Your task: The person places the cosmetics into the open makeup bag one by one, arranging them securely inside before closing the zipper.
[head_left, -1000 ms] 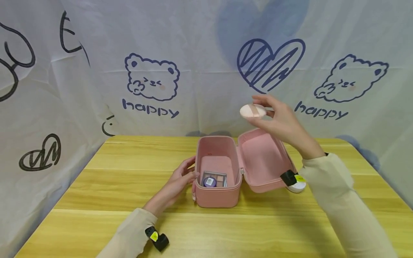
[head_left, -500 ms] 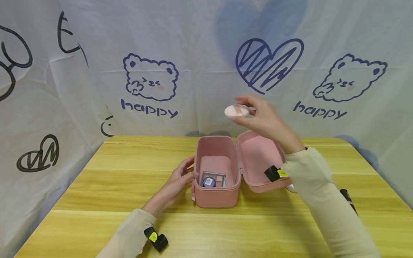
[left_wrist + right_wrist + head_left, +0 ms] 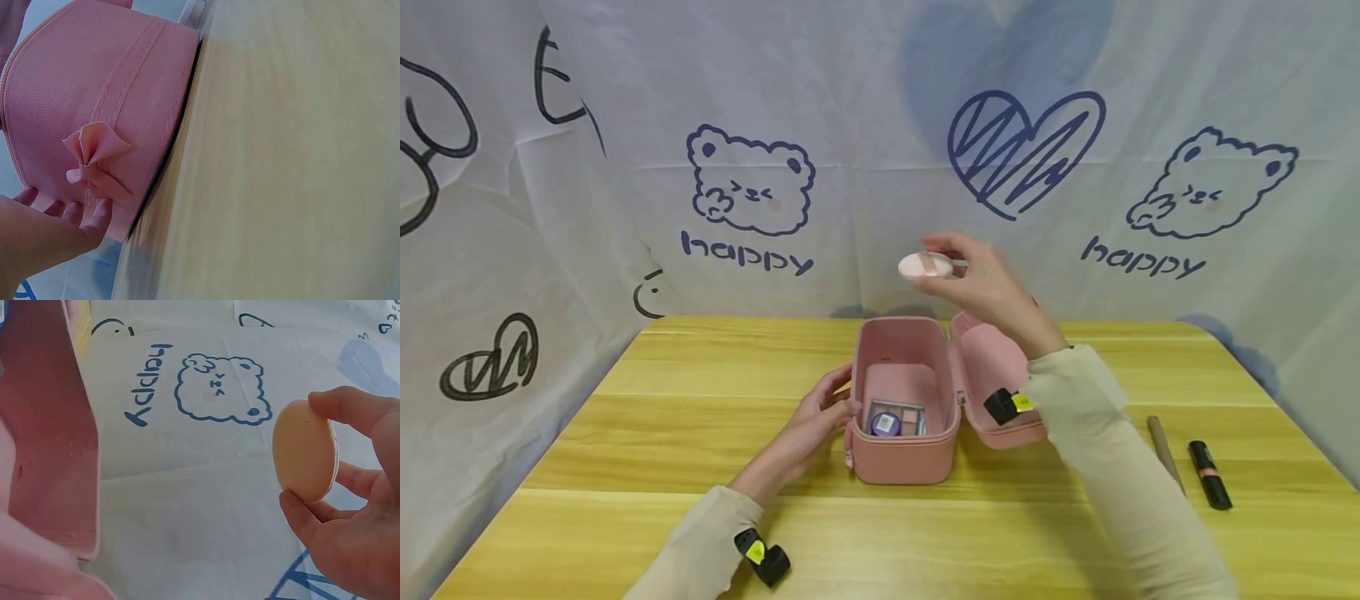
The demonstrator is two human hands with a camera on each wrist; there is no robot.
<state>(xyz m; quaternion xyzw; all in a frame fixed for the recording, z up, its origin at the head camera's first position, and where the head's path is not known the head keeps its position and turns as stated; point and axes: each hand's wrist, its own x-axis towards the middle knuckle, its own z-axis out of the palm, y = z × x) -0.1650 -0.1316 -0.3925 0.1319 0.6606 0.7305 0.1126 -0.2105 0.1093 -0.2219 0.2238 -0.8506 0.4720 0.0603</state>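
As the right hand brings the pinched puff leftward, I judge it nearer to the box which the left hand grips.

We see a pale oval powder puff with a pinkish-beige band, raised in the air, and a pink zippered cosmetic case standing upright on the wooden table, lid open to its right.
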